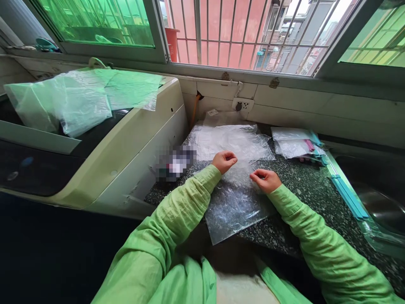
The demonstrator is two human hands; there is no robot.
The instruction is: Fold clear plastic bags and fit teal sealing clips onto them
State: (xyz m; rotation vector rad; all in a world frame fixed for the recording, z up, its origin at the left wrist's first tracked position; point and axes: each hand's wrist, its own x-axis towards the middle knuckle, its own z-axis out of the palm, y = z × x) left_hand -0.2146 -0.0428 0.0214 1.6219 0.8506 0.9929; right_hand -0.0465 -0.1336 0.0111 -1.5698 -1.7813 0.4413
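Right now the left hand (224, 161) and the right hand (265, 179) both rest on a bubble wrap bag (234, 202). Each hand is curled, with the fingers pinching the bag's top edge. I cannot tell what is inside it. The bag lies flat on the dark speckled counter (303, 190), and its near end hangs a little over the front edge. Behind the bag lies a pile of clear plastic sheets (228, 139). To the right sits a stack of small bags (297, 145), and past that a metal sink (379, 198). On the left stands a cream machine (126, 160) with green bags (79, 99) on top.
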